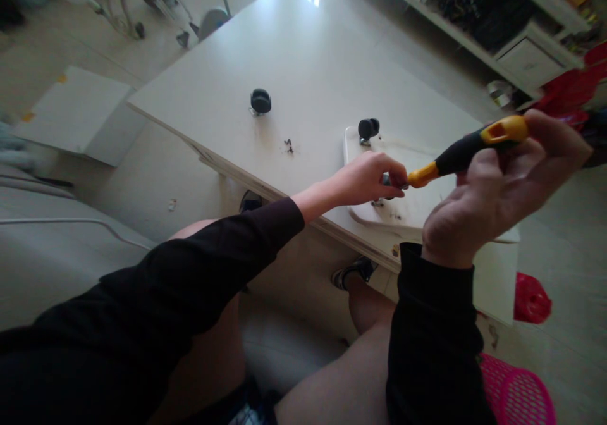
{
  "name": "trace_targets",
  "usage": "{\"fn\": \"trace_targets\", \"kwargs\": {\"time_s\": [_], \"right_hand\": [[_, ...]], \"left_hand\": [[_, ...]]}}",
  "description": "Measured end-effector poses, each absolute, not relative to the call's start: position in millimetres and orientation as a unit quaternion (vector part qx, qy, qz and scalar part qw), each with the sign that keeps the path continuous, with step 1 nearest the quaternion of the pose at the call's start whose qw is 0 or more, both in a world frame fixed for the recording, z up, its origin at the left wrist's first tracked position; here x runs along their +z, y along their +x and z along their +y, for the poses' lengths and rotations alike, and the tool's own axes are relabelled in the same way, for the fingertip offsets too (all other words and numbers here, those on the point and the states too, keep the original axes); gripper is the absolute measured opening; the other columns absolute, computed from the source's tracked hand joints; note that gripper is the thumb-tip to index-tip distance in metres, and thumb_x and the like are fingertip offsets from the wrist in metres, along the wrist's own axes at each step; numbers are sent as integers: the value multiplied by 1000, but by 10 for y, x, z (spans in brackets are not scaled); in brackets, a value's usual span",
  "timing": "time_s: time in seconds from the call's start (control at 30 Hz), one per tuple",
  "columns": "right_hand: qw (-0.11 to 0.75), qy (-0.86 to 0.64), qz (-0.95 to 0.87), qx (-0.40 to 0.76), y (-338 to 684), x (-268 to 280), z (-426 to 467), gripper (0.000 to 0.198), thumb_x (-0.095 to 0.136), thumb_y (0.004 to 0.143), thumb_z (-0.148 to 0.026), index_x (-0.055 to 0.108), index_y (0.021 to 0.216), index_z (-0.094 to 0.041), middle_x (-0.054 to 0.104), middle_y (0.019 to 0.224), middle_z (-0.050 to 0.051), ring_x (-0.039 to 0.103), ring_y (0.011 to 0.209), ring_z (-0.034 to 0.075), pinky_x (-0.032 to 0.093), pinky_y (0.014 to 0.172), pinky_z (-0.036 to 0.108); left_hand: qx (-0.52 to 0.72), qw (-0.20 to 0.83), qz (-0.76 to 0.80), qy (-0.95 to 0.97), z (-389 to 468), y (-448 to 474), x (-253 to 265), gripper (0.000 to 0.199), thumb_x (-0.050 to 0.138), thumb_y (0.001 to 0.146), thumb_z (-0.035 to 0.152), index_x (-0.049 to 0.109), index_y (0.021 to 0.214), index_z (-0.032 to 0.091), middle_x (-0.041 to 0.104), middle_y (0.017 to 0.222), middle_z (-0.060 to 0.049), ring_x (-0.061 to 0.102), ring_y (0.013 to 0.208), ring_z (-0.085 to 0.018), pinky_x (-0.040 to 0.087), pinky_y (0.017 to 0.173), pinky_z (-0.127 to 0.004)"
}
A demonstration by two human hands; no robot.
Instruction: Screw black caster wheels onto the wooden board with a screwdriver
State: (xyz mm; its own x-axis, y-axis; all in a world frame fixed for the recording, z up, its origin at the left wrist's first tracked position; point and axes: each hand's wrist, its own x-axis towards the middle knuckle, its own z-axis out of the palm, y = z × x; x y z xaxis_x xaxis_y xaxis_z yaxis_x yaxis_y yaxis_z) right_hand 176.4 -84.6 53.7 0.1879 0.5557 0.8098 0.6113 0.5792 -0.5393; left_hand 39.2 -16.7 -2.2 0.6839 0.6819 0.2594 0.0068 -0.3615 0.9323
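Note:
My right hand (pixel 493 191) is wrapped round the black and yellow handle of a screwdriver (pixel 459 154), which points left toward my left hand. The fingers of my left hand (pixel 363 178) close on a dark caster wheel (pixel 387 183), mostly hidden by them, at the screwdriver's tip. Beneath both hands lies a white panel (pixel 420 216) with rounded corners. Another black caster (pixel 368 129) stands at the panel's far left corner. A loose caster (pixel 260 101) rests on the white table (pixel 303 52), with a small pile of screws (pixel 288 147) nearer to me.
At the left on the floor is a white box (pixel 76 112). A white cabinet (pixel 526 64) with an open shelf stands at the back right. Below the table's right end are a red plastic bag (pixel 532 298) and a pink mesh basket (pixel 516 390).

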Motion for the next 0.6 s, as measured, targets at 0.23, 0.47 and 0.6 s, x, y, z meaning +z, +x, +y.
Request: {"fn": "trace_targets", "kwargs": {"time_s": [0.23,0.47,0.6], "right_hand": [[623,-491,-609,-11,1665,577,-901,30,69,94,-31,65,121,-41,59,123,-3,72,113,20,67,100,49],[633,-482,-605,-32,1682,570,-904,35,77,89,-33,68,121,-43,57,122,-4,68,118,19,67,101,43],[660,-440,-607,52,1679,526,-878,38,57,98,-24,67,128,-45,61,129,-4,68,126,18,63,111,47]], "left_hand": [[328,521,214,758,-140,388,-46,10,78,84,15,82,93,16,80,86,-5,71,75,-13,57,82,-30],[329,519,221,758,-168,371,-19,12,80,84,18,81,96,16,79,91,-6,71,79,-14,56,78,-29],[335,523,216,753,-152,383,-26,9,79,84,17,79,93,15,79,90,-6,70,78,-13,56,81,-29]]}}
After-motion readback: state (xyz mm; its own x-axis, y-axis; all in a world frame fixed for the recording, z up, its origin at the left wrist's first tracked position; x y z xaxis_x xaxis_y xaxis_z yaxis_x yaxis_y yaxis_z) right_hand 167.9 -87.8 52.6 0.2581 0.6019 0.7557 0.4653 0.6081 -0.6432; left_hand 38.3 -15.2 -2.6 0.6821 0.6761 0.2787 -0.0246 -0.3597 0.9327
